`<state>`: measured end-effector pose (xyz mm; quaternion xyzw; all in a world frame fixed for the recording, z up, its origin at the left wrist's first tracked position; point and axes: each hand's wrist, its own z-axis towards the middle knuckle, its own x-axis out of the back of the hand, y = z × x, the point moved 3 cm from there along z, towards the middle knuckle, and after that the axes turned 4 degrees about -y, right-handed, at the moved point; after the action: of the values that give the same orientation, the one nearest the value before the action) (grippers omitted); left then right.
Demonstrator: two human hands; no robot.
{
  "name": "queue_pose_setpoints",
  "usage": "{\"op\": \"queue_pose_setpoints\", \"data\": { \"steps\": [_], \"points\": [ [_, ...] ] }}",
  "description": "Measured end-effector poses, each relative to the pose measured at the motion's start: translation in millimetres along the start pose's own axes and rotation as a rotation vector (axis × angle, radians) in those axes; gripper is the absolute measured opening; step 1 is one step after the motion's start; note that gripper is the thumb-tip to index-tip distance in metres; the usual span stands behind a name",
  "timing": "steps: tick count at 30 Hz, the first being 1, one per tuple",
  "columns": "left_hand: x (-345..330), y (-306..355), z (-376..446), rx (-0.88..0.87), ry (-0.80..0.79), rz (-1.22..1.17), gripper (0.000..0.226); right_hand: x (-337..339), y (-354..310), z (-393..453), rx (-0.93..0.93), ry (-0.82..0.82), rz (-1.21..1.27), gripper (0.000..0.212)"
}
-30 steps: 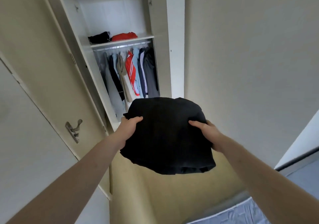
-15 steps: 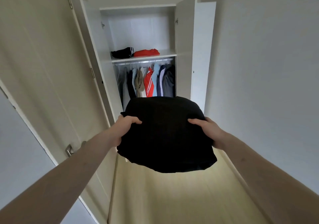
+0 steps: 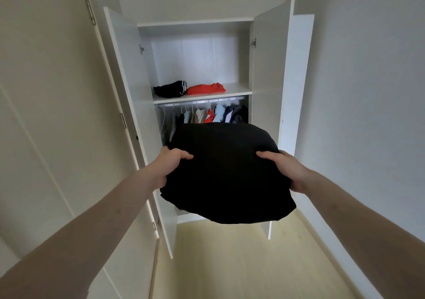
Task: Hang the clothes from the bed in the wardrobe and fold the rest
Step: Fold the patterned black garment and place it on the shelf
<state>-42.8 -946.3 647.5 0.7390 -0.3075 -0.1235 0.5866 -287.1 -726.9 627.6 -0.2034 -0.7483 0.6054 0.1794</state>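
- Left hand (image 3: 171, 164) gripping the 9 o'clock edge of the folded black garment (image 3: 226, 176), thumb laid flat on top and pointing toward 3 o'clock, other fingers tucked underneath, out of sight.
- Right hand (image 3: 284, 171) doing the mirror job at the 3 o'clock edge, thumb on top pointing toward 9 o'clock, rest of the fingers wrapped under the fabric.
- Both arms stretched out forward, bare forearms coming in from the 7 and 5 o'clock corners.
- Black garment held up in the air between the two hands, folded into a thick roughly square bundle, rounded along its far edge, near edge sagging a bit at 5 o'clock. Plain dark cloth, no print visible.
- Right behind it, at 12 o'clock: white wardrobe (image 3: 197, 22) with both doors swung wide open.
- On the wardrobe shelf (image 3: 236, 90): a folded black item with white stripes (image 3: 171, 89) just beside a folded red item (image 3: 205, 88), red one on the 3 o'clock side.
- Under the shelf, a rail (image 3: 200, 102) with hanging clothes (image 3: 212, 115) packed close together, beige, red, light blue, dark ones; lower parts hidden by the black bundle.
- Pale wooden floor (image 3: 241, 259) at 6 o'clock, white wall (image 3: 368, 91) at 3 o'clock, a cream door (image 3: 46, 114) with hinges at 9 o'clock.
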Motion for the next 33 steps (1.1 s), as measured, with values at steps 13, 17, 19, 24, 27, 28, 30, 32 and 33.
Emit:
{"op": "queue_pose_setpoints", "data": {
  "steps": [13,17,19,24,27,28,30,32,33],
  "points": [
    [35.7,111.7,236.6,-0.098,0.035,-0.079,0.076,-1.8,-92.3,235.7,0.077,-0.001,-0.042,0.065],
    [27.8,140.6,294.2,-0.099,0.015,-0.093,0.077,18.0,-111.4,303.8,0.098,0.022,-0.047,0.067],
    [22.3,156.3,328.5,-0.142,0.022,-0.104,0.072,30.5,-126.4,343.7,0.126,0.045,-0.036,0.069],
    [0.6,197.0,411.3,-0.149,0.062,-0.122,0.061,63.8,-165.5,447.3,0.142,0.027,-0.056,0.070],
    [-10.6,219.4,458.3,-0.168,0.069,-0.142,0.067,82.6,-186.7,503.7,0.148,0.041,-0.069,0.066],
    [-13.8,224.9,470.7,-0.169,0.071,-0.142,0.070,86.8,-191.0,517.8,0.153,0.041,-0.071,0.065],
    [-16.2,238.2,499.4,-0.183,0.092,-0.156,0.078,94.5,-201.9,549.8,0.151,0.043,-0.087,0.065],
    [-18.8,252.5,524.2,-0.188,0.088,-0.159,0.089,100.1,-212.2,579.6,0.146,0.055,-0.105,0.069],
    [-20.0,259.9,536.6,-0.187,0.092,-0.152,0.094,102.6,-217.2,593.1,0.146,0.064,-0.109,0.071]
  ]
}}
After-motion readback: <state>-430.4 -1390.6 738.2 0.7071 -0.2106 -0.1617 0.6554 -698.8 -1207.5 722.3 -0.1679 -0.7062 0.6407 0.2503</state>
